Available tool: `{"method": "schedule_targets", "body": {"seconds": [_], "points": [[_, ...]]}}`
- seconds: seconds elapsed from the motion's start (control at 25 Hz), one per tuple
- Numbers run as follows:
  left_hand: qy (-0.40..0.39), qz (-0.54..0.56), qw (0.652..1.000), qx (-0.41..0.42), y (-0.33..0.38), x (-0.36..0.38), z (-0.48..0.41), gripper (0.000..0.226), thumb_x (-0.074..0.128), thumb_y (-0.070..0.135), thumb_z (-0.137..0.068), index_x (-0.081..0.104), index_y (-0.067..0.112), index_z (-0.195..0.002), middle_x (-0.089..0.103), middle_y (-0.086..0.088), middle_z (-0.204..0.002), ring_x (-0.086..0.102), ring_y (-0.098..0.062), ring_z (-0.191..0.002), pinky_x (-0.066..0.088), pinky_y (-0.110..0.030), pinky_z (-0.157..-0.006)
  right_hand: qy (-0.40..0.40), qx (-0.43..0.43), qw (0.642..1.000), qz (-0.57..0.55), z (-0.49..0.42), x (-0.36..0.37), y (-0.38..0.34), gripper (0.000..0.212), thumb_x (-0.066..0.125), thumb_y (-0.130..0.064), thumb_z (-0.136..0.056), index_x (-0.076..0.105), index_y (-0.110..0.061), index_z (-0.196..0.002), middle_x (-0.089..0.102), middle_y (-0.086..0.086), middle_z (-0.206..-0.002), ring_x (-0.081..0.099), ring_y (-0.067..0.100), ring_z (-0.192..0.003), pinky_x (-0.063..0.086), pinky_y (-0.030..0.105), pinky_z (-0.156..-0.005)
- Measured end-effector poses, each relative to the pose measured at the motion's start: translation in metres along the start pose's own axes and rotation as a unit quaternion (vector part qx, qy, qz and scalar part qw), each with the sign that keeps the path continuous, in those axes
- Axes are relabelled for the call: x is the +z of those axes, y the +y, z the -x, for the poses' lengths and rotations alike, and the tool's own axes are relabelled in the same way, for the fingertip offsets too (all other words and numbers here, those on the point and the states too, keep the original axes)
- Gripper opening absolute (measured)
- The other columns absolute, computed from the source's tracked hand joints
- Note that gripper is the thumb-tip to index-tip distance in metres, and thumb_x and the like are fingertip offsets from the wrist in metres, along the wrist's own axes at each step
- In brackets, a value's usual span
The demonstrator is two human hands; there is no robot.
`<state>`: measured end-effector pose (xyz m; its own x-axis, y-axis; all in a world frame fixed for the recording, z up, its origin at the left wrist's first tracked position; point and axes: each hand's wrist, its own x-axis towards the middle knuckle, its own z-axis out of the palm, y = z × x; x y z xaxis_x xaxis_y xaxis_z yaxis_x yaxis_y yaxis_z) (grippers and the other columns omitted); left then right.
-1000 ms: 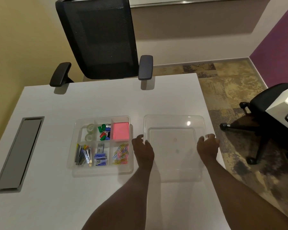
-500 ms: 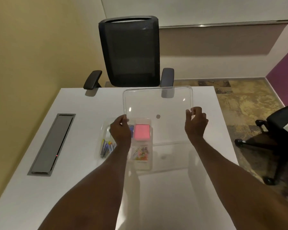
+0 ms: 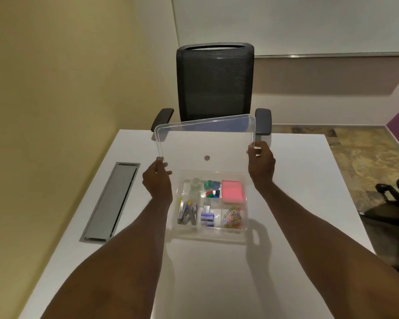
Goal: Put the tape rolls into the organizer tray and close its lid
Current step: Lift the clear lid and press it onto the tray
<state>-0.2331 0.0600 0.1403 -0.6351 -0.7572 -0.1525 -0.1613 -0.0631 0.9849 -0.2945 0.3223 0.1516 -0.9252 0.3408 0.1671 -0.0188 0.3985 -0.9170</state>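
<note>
Both hands were raised above the white desk (image 3: 297, 171), each pinched shut on one side edge of the clear lid (image 3: 205, 143). The left hand (image 3: 157, 183) was closed on the lid's left edge near its lower corner, and the right hand (image 3: 261, 162) was closed likewise on the right edge. The lid was held nearly upright, tilted, with its upper rim toward the black chair (image 3: 214, 81) and its lower part hanging over the far side of the organizer tray (image 3: 243, 236). The tray was seen lying open on the desk between the forearms. The tape rolls (image 3: 195, 188) were seen in its far-left compartment, pale and hard to tell apart through the plastic. A pink pad (image 3: 232, 191) was noted in the far-right compartment, and coloured paper clips (image 3: 232, 217) in the near-right one.

The lid was judged to be light, thin and somewhat flexible, with smooth walls that could slip from a fingertip pinch. A grip at both side edges, as shown, was thought the best hold, since it would keep the panel level and stop it twisting. The lid was not yet seated. It was reckoned that the far rim should be lined up first and the corners then pressed down evenly, lest the tray slide on the smooth desk.
</note>
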Motion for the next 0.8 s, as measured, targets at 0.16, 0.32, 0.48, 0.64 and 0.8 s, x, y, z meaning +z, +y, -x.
{"method": "schedule_targets", "body": {"seconds": [0.16, 0.32, 0.48, 0.64, 0.8], "points": [[-0.028, 0.088, 0.992, -0.082, 0.006, -0.017, -0.033, 0.047, 0.053, 0.045, -0.107, 0.078, 0.007, -0.113, 0.080, -0.005, -0.098, 0.075, -0.022, -0.082, 0.063, -0.037, -0.087, -0.015, 0.086, 0.991, -0.099, 0.000, 0.019, -0.018, 0.040, 0.034, -0.027, -0.110, 0.065, -0.005, -0.123, 0.072, 0.013, -0.121, 0.070, 0.028, -0.104, 0.056, 0.022, -0.079], [-0.093, 0.110, 0.979, -0.142, 0.002, -0.031, -0.061, 0.058, 0.055, 0.054, -0.104, 0.076, 0.001, -0.095, 0.078, -0.016, -0.103, 0.075, -0.028, -0.090, 0.062, -0.040, -0.094, 0.007, 0.183, 0.958, -0.219, 0.008, 0.025, -0.022, 0.053, 0.034, -0.041, -0.109, 0.069, -0.001, -0.117, 0.074, 0.014, -0.116, 0.072, 0.031, -0.101, 0.056, 0.033, -0.093], [-0.173, 0.081, 0.967, -0.168, -0.005, -0.047, -0.077, 0.050, 0.071, 0.043, -0.097, 0.070, 0.000, -0.073, 0.080, -0.012, -0.084, 0.077, -0.023, -0.077, 0.063, -0.033, -0.082, -0.032, 0.225, 0.931, -0.286, 0.012, 0.014, -0.010, 0.044, 0.049, -0.035, -0.106, 0.067, 0.003, -0.115, 0.071, 0.019, -0.119, 0.068, 0.031, -0.112, 0.049, 0.040, -0.111], [-0.223, 0.028, 0.965, -0.132, -0.021, -0.053, -0.080, 0.027, 0.082, 0.005, -0.088, 0.059, 0.003, -0.074, 0.071, -0.021, -0.084, 0.077, -0.026, -0.079, 0.063, -0.039, -0.090, -0.134, 0.209, 0.929, -0.275, 0.017, 0.000, 0.012, 0.026, 0.062, -0.021, -0.099, 0.069, 0.003, -0.110, 0.073, 0.012, -0.102, 0.065, 0.033, -0.106, 0.051, 0.043, -0.106], [-0.239, 0.033, 0.957, -0.162, -0.038, -0.056, -0.077, 0.028, 0.081, -0.005, -0.085, 0.061, -0.001, -0.104, 0.068, -0.029, -0.104, 0.072, -0.036, -0.098, 0.058, -0.045, -0.105, -0.146, 0.234, 0.943, -0.184, 0.030, -0.005, 0.043, 0.018, 0.078, -0.013, -0.088, 0.071, 0.001, -0.097, 0.072, 0.014, -0.091, 0.069, 0.028, -0.089, 0.056, 0.048, -0.101]]}}
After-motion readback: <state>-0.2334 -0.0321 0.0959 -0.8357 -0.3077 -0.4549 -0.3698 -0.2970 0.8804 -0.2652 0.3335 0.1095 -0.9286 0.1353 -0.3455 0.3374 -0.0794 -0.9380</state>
